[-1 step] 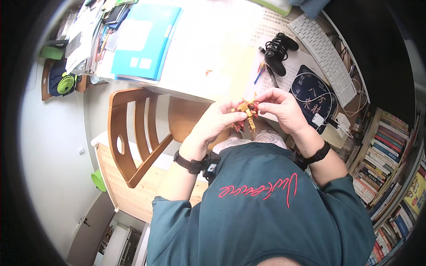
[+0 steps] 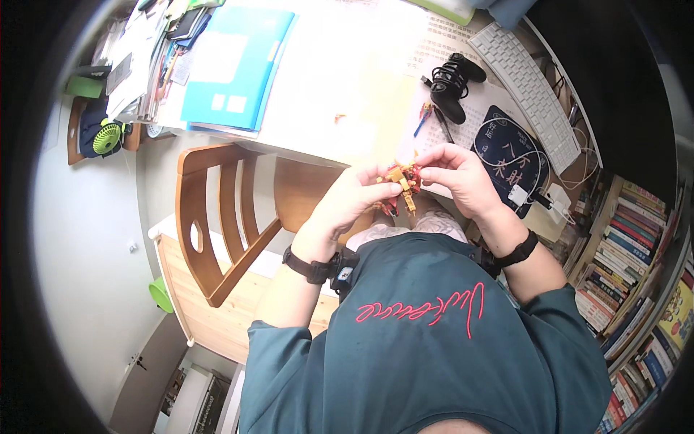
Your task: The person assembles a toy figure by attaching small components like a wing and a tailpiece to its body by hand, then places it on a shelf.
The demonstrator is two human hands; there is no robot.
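Note:
A small gold and red toy figure [image 2: 406, 185], jointed and blocky, is held over my lap at the desk's front edge. My left hand [image 2: 356, 194] grips its left side, thumb across the front. On the other side my right hand [image 2: 457, 177] pinches the toy's upper right part between thumb and fingertips. My fingers cover some of the figure, and its finer details are too small to make out. A tiny orange-red piece [image 2: 340, 117] lies on the desk [image 2: 347, 79] beyond my hands.
A wooden chair [image 2: 217, 224] stands at my left. On the desk are blue folders [image 2: 235, 69], a black game controller [image 2: 455, 87], a white keyboard [image 2: 528, 94], a dark blue mat [image 2: 510, 155] with white cables, and thin tools [image 2: 442, 124]. Bookshelves [image 2: 614, 267] line my right.

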